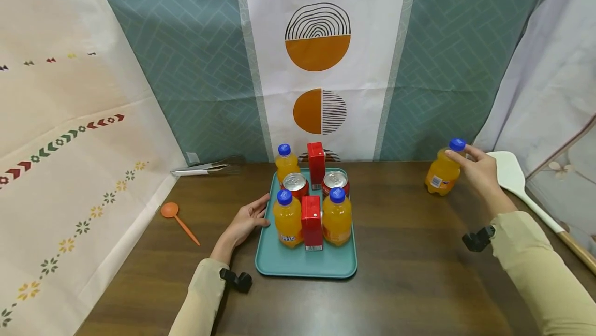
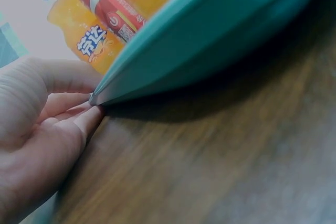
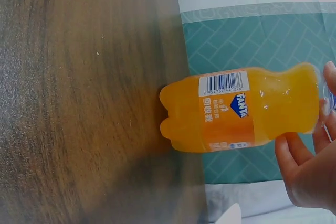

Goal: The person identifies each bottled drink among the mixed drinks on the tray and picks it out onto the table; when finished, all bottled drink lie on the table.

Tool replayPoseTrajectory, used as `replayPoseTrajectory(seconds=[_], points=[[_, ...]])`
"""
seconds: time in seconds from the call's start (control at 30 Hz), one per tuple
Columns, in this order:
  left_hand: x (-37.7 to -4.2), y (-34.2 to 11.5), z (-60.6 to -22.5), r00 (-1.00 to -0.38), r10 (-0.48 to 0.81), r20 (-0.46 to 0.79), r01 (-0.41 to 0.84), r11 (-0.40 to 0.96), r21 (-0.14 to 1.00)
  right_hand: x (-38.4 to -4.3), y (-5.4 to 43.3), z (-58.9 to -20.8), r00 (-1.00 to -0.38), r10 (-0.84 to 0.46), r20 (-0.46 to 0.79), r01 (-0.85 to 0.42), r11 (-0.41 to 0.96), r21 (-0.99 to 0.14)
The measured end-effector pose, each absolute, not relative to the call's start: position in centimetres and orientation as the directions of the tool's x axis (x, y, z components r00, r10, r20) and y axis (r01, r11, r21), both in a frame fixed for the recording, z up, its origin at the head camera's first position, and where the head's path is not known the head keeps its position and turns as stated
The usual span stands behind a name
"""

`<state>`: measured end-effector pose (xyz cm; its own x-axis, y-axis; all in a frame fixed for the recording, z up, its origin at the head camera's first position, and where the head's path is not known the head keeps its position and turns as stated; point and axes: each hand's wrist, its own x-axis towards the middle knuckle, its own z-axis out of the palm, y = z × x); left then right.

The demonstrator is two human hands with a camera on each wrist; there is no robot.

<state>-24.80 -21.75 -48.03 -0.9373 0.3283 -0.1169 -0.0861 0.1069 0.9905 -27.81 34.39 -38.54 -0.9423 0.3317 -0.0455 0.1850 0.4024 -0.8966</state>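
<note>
My right hand [image 1: 479,170] holds an orange Fanta bottle [image 1: 442,172] by the neck, just under its blue cap. In the right wrist view the bottle [image 3: 231,111] has its barcode and label turned to the camera, and the fingers [image 3: 294,153] are around its top end. At the tray's left side, my left hand [image 1: 244,223] pinches the rim of the teal tray [image 1: 307,266]; the left wrist view has its fingertips right at the tray edge [image 2: 157,61]. On the tray stand several orange soda bottles [image 1: 287,219], two red cans [image 1: 295,183] and two red cartons [image 1: 312,222].
An orange spoon [image 1: 179,219] lies left of the tray. Metal utensils with white handles [image 1: 205,168] lie at the back left. A white spatula [image 1: 509,173] with a wooden handle leans along the right side. Patterned cloths [image 1: 209,67] hang at the back and sides of the brown table [image 1: 396,274].
</note>
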Motion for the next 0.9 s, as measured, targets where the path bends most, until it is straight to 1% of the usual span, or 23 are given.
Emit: replayPoseTrajectory(seconds=[0.2, 0.43, 0.63, 0.9], points=[[-24.7, -21.7, -48.1, -0.940, 0.326, -0.106, -0.083, 0.083, 0.993, -27.9, 34.3, -38.7, -0.943, 0.332, 0.000, 0.152, 0.432, -0.889], [-24.8, -21.7, -48.2, -0.938, 0.330, -0.105, -0.084, 0.077, 0.994, -27.8, 34.1, -38.9, -0.946, 0.309, 0.094, 0.084, 0.517, -0.852], [-24.7, -21.9, -48.2, -0.937, 0.332, -0.107, -0.086, 0.078, 0.993, -27.6, 34.3, -38.8, -0.956, 0.287, 0.061, 0.096, 0.501, -0.860], [-24.6, -21.8, -48.2, -0.939, 0.327, -0.102, -0.086, 0.064, 0.994, -28.0, 34.2, -36.7, -0.969, 0.234, 0.083, 0.038, 0.470, -0.882]])
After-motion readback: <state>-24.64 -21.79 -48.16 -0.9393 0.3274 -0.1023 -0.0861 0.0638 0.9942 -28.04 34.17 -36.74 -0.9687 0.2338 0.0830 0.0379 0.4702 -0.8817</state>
